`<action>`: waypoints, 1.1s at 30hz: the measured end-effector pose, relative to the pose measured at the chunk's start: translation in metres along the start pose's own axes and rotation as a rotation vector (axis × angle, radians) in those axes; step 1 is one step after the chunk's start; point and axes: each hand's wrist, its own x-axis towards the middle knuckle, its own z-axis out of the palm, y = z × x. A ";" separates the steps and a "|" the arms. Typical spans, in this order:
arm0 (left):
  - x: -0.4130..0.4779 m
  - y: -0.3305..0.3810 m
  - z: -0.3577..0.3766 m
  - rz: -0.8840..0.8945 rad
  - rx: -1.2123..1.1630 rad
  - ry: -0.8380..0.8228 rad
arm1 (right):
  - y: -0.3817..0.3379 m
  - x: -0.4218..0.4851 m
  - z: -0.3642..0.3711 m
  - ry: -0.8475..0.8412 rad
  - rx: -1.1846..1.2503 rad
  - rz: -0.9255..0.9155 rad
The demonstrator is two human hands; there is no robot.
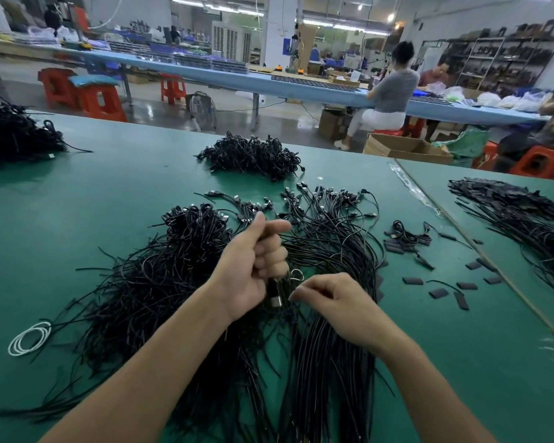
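The left hand has its fingers wrapped round a black cable plug, just above the loose cables on the green desk. The right hand has its fingers curled beside the plug; whether they pinch anything cannot be told.

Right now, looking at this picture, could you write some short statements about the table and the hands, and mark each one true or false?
1. The left hand grips a dark object. True.
2. The table has a red top. False: the top is green.
3. A white coil lies on the table, to the left of the arms. True.
4. The small flat black pieces lie to the left of the left hand. False: they lie on the right side, beyond the right hand.
5. Nothing lies under the hands. False: black cables are spread beneath both hands.
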 end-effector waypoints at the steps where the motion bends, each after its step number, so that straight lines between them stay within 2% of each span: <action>1: 0.003 -0.003 -0.004 0.038 0.009 0.054 | -0.005 -0.003 0.002 -0.039 -0.008 -0.023; 3: 0.005 -0.012 -0.011 0.106 0.177 0.122 | -0.012 -0.008 0.005 -0.054 -0.045 -0.044; 5: 0.002 -0.022 -0.016 0.167 0.421 0.120 | -0.017 -0.011 0.004 -0.033 -0.100 -0.060; 8: -0.008 -0.028 -0.017 0.134 0.843 -0.005 | -0.022 -0.013 -0.002 0.046 -0.158 -0.095; 10: -0.016 -0.030 -0.014 0.054 1.003 -0.132 | -0.023 -0.012 -0.010 0.091 -0.154 -0.120; 12: -0.022 -0.032 -0.010 -0.045 0.923 -0.175 | -0.024 -0.011 -0.018 0.111 -0.104 -0.151; 15: -0.026 -0.029 -0.005 -0.192 0.655 -0.218 | -0.028 -0.008 -0.024 0.076 0.092 -0.209; 19: -0.026 -0.020 0.000 -0.319 0.518 -0.251 | -0.033 -0.002 -0.020 0.116 0.217 -0.279; 23: -0.032 -0.008 -0.007 -0.325 0.248 -0.438 | -0.028 0.002 -0.018 0.179 0.297 -0.191; 25: -0.034 -0.004 -0.008 -0.309 0.161 -0.460 | -0.023 0.002 -0.013 0.185 0.262 -0.108; 28: -0.030 -0.008 -0.004 -0.231 0.106 -0.325 | -0.018 0.000 0.002 0.097 0.164 -0.048; 31: -0.020 -0.017 -0.001 -0.089 0.013 -0.116 | -0.022 -0.004 0.013 0.045 -0.060 -0.005; 33: -0.015 -0.023 -0.003 0.032 0.071 -0.015 | -0.025 -0.007 0.015 -0.022 -0.209 -0.009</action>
